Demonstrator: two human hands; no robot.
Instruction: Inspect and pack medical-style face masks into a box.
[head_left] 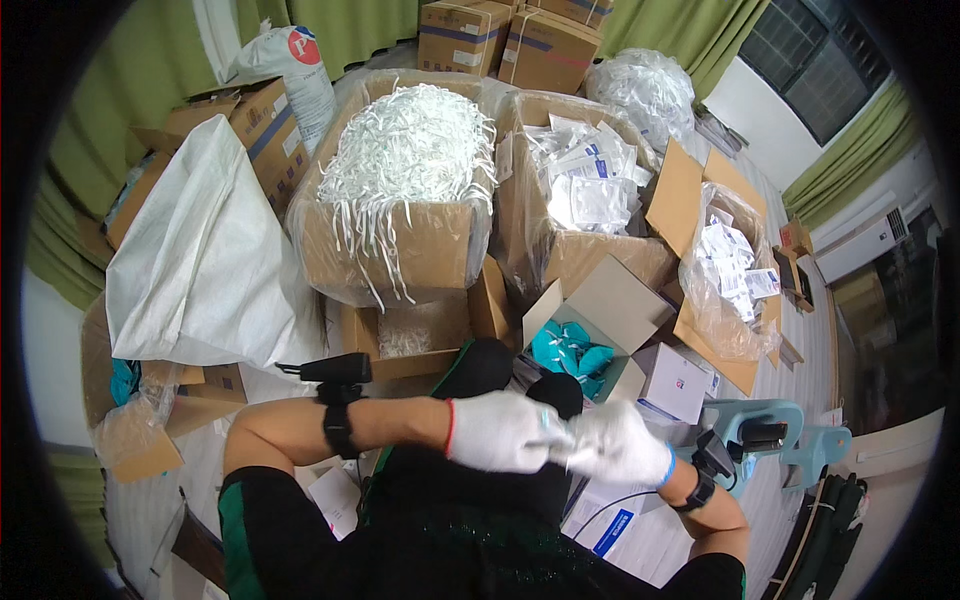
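Observation:
My left hand and my right hand, both in white knitted gloves, meet above my lap. Their fingers are closed and pressed together around something small and whitish, blurred and mostly covered by the gloves. Just beyond them stands an open carton with teal packets inside. Behind my left hand, a big plastic-lined carton is heaped with thin white strips, some hanging over its front. Below it, a low open carton holds some clear or whitish material.
Two more cartons hold white packets and pouches. A white woven sack stands at the left. Near my right arm are a closed white box and a blue-grey plastic stool. Taped cartons are stacked at the back.

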